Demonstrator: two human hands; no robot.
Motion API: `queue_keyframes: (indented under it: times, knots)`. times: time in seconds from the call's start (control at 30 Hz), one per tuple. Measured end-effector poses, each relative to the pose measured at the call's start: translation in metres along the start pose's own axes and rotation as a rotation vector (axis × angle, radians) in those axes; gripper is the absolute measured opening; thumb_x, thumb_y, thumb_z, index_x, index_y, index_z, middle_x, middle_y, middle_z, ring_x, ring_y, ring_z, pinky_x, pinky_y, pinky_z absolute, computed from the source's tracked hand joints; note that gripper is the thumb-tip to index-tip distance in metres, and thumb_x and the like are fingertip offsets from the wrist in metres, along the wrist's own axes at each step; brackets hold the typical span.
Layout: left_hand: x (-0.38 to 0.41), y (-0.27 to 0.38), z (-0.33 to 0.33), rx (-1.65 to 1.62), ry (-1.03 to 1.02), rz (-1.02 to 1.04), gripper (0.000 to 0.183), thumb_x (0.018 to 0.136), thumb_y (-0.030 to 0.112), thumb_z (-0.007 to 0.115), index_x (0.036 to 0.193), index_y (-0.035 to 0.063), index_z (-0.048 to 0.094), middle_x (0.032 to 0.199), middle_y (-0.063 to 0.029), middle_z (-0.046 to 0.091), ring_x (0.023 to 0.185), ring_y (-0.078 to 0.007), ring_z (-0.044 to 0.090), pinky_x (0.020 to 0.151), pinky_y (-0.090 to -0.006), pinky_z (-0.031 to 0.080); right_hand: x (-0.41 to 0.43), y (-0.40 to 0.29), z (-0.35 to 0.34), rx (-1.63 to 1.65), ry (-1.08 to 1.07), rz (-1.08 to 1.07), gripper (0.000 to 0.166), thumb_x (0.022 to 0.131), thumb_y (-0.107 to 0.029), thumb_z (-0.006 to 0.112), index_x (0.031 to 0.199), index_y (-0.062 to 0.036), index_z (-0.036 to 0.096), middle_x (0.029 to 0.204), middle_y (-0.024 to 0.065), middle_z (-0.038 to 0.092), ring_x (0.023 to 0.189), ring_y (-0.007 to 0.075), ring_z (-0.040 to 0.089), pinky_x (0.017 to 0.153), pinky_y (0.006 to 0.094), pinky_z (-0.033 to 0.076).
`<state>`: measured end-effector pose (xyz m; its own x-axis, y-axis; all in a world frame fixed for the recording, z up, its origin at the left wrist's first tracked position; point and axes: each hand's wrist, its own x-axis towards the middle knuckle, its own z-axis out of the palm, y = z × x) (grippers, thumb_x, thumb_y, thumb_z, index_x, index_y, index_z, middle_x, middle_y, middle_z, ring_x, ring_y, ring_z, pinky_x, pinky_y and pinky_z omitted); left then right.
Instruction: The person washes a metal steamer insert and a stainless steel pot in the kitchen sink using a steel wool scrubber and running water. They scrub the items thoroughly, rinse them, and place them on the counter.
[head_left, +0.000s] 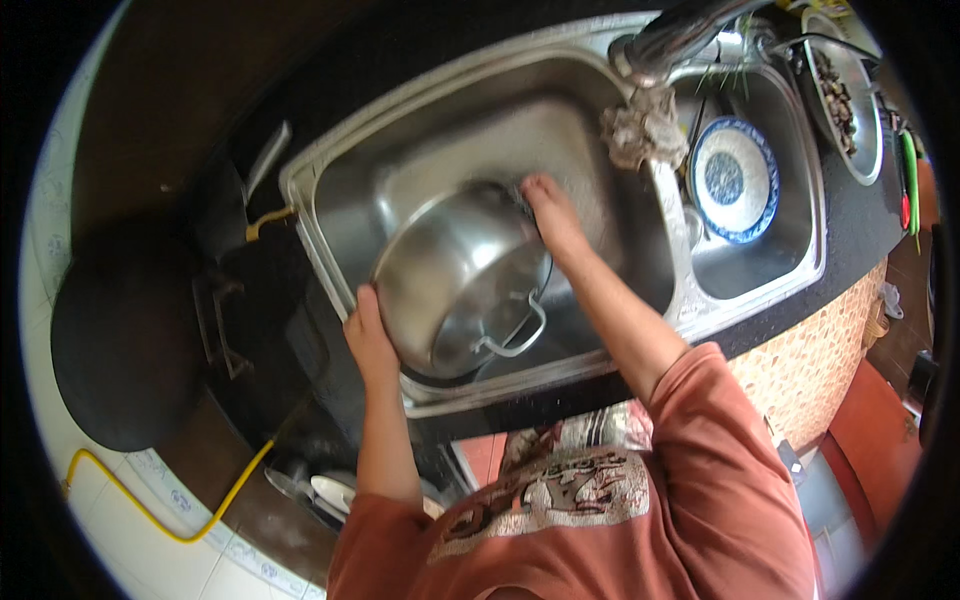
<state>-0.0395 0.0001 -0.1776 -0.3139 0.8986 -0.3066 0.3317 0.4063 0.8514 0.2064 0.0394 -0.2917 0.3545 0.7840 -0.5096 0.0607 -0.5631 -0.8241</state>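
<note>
A large stainless steel pot (435, 262) lies tilted in the big basin of a steel sink (487, 142), a looped side handle (529, 337) towards me. My left hand (371, 330) grips the pot at its left edge, thumb up along the steel. At the pot's far right side is my right hand (551, 210), its fingers partly hidden; something dark, too blurred to name, shows beside them. A crumpled greyish cloth (643, 127) hangs on the divider under the faucet (652, 56).
A blue-and-white bowl (733, 180) lies in the small basin. Right of the sink, a metal colander or bowl (866, 142) holds brown pieces, near a green-handled utensil (911, 176). A cleaver (266, 161) lies left of the sink. A yellow hose (225, 514) curves at lower left.
</note>
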Motion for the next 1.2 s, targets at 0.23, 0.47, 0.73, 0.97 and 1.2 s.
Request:
queue_keyframes:
  times: [0.23, 0.47, 0.73, 0.97, 1.2]
  knots:
    - [-0.009, -0.009, 0.046, -0.496, 0.086, -0.341, 0.043, 0.093, 0.038, 0.046, 0.095, -0.0021, 0.061, 0.089, -0.0078, 0.062, 0.076, -0.0142, 0.059, 0.068, -0.0264, 0.048, -0.105, -0.107, 0.029, -0.441, 0.235, -0.59, 0.026, 0.071, -0.022, 0.063, 0.095, -0.0169, 0.056, 0.112, 0.0063, 0.049, 0.104, 0.0259, 0.044, 0.087, 0.0443, 0.026]
    - [-0.01, -0.021, 0.044, -0.599, 0.027, -0.398, 0.046, 0.092, 0.04, 0.048, 0.103, -0.0036, 0.057, 0.095, -0.01, 0.061, 0.082, -0.017, 0.06, 0.07, -0.0291, 0.049, -0.093, -0.085, 0.034, -0.527, 0.198, -0.679, 0.023, 0.071, -0.019, 0.064, 0.092, -0.016, 0.054, 0.104, 0.0064, 0.051, 0.104, 0.0258, 0.045, 0.089, 0.0463, 0.027]
    - [-0.017, -0.009, 0.051, -0.547, -0.016, -0.254, 0.047, 0.093, 0.038, 0.046, 0.11, -0.0046, 0.055, 0.105, -0.0122, 0.059, 0.09, -0.0183, 0.06, 0.078, -0.0308, 0.048, -0.137, -0.107, 0.062, -0.543, 0.068, -0.648, 0.032, 0.067, -0.024, 0.064, 0.098, -0.0222, 0.055, 0.109, 0.0085, 0.049, 0.109, 0.0266, 0.043, 0.09, 0.0534, 0.025]
    - [-0.008, -0.025, 0.046, -0.553, 0.073, -0.411, 0.049, 0.092, 0.041, 0.045, 0.11, -0.004, 0.055, 0.104, -0.0139, 0.06, 0.089, -0.0218, 0.061, 0.076, -0.0331, 0.05, 0.011, -0.051, -0.023, -0.474, -0.171, 0.077, 0.034, 0.086, -0.031, 0.052, 0.114, -0.0104, 0.054, 0.118, 0.0134, 0.054, 0.112, 0.0269, 0.049, 0.092, 0.0393, 0.037]
    - [-0.009, -0.045, 0.05, -0.726, 0.197, -0.489, 0.058, 0.094, 0.048, 0.035, 0.119, -0.0019, 0.049, 0.119, -0.0126, 0.053, 0.107, -0.0231, 0.053, 0.089, -0.0361, 0.043, -0.12, 0.034, -0.006, -0.364, 0.23, -0.139, 0.036, 0.085, -0.018, 0.053, 0.12, -0.0082, 0.047, 0.123, 0.0216, 0.044, 0.109, 0.0413, 0.043, 0.092, 0.0442, 0.036]
